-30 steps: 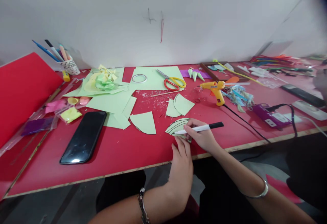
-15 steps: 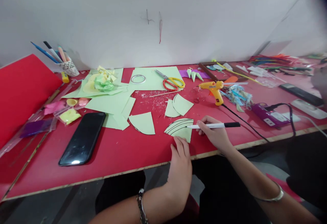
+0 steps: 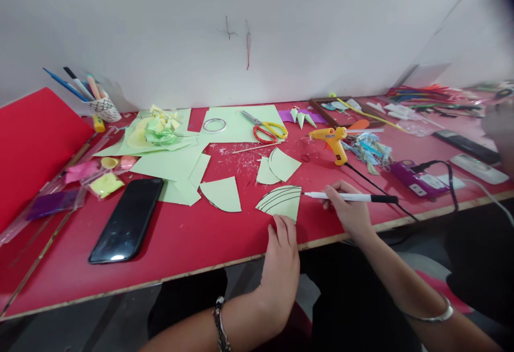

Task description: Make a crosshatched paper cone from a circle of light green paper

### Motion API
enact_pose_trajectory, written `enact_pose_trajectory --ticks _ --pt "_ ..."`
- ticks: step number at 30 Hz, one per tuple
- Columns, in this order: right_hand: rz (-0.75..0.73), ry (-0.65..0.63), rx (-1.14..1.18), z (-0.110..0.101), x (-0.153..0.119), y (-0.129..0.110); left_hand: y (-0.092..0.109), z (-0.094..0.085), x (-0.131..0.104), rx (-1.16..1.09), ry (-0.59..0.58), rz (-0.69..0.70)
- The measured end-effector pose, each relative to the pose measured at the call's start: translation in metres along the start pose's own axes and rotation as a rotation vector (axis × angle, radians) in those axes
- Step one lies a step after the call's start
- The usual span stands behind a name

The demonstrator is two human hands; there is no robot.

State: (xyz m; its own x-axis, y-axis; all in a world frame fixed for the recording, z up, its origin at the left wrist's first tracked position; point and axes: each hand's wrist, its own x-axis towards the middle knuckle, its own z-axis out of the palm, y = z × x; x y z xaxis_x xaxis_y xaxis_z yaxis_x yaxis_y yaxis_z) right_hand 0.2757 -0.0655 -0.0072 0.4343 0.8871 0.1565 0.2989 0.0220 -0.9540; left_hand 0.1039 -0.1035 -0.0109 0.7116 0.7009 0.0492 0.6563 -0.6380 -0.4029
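A pale green paper wedge (image 3: 281,201) with several curved black lines lies near the table's front edge. The fingertips of my left hand (image 3: 281,266) rest on its lower edge, fingers bent and close together, holding nothing. My right hand (image 3: 348,211) is closed around a white marker (image 3: 357,197) with a black end. The marker's tip is just right of the wedge's right edge, apart from the lines. Another green wedge (image 3: 223,195) lies to the left, and two overlapping ones (image 3: 285,164) lie behind.
Scissors (image 3: 267,128), a silver ring (image 3: 214,125) and green sheets (image 3: 172,159) lie behind. A phone (image 3: 127,221) is at left, beside clay packets. At right are a yellow glue gun (image 3: 332,142), its cord and a purple power box (image 3: 420,179). A person's blurred hand shows far right.
My right hand has moved right with the marker, whose tip has left the paper. The top curved line now reaches the wedge's right edge. The view has shifted slightly.
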Motion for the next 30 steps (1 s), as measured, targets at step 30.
enact_pose_trajectory --ticks 30 --pt "0.020 -0.381 0.052 0.040 -0.011 -0.013 0.011 0.002 0.004 -0.039 0.084 -0.037"
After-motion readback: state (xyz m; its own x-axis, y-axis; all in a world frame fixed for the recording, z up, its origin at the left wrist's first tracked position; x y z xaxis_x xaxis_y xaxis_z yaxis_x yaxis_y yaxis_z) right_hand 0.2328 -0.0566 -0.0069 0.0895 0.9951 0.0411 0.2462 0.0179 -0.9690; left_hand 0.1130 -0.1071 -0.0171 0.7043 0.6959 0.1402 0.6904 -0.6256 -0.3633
